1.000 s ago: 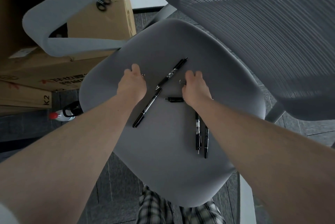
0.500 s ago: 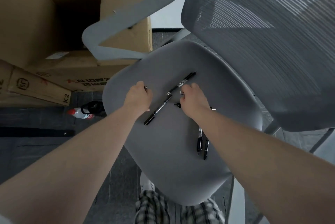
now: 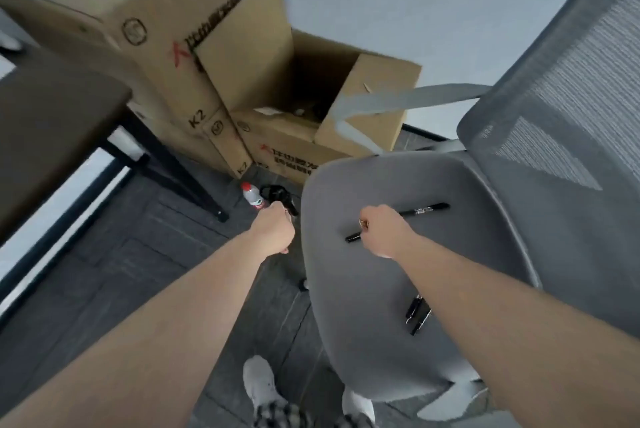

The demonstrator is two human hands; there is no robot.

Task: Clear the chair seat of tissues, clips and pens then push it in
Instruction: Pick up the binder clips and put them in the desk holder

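The grey chair seat [image 3: 346, 323] fills the lower right. A black pen [image 3: 426, 208] lies across its far part, and a second pen tip [image 3: 351, 238] pokes out from under my right hand. Two short black pens [image 3: 417, 313] lie side by side by my right forearm. My right hand [image 3: 381, 230] hovers over the seat, fingers shut on a small metal clip [image 3: 362, 222]. My left hand [image 3: 273, 230] is a closed fist left of the seat, over the floor; a small dark clip shows at its fingertips. No tissues are in sight.
The mesh chair back [image 3: 554, 116] and a grey armrest [image 3: 398, 102] rise at the right. Stacked cardboard boxes [image 3: 173, 29], one open box [image 3: 329, 81], stand behind. A bottle [image 3: 252, 195] lies on the floor. A dark desk [image 3: 41, 122] with a black leg [image 3: 173, 171] is on the left.
My view has swung left and up. My left hand has left the seat and moved left over the floor, still closed. My right hand has lifted slightly with a clip.
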